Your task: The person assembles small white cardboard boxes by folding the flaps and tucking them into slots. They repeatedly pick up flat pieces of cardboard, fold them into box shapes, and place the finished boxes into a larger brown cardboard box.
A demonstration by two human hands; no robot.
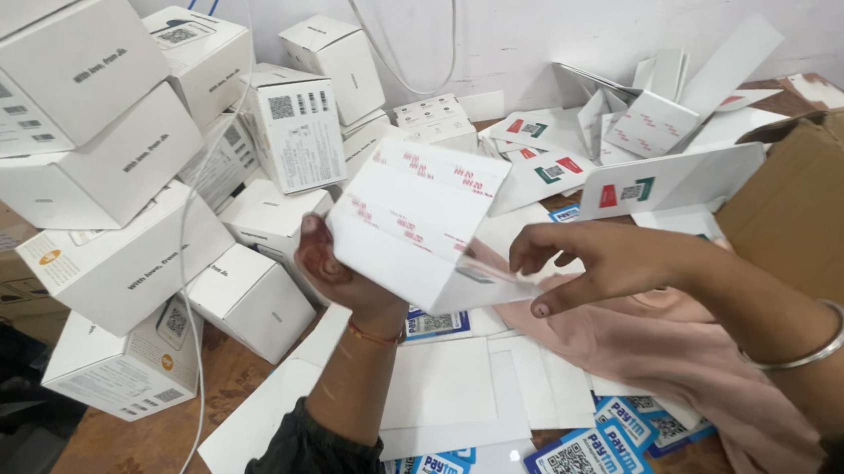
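Boxes [95,181], white and closed, sit stacked in a loose heap at far left, a thin white cable [183,278] draped over them. Moving right, our left hand [339,271] comes up from below, fingers wrapped under the near-left edge of a white carton [414,216] with red print, held in the air over the table centre, above flat white sheets [450,390] and blue-edged code stickers [580,465]. Grip there is closed and firm on the carton, thumb on its left face. Our right hand [601,261], bangle [815,348] on the wrist, has fingers half spread, fingertips touching the carton's right end at a loose flap; it presses, not clamps. To fold well, we judge the left hand should keep the carton steady and square while the right pushes the flap flat along its crease, not skewed. Pink cloth [673,357] lies under the right forearm. Further right, unfolded white carton blanks [652,125] pile against the wall, and a brown cardboard box [826,199] stands at the far right edge.
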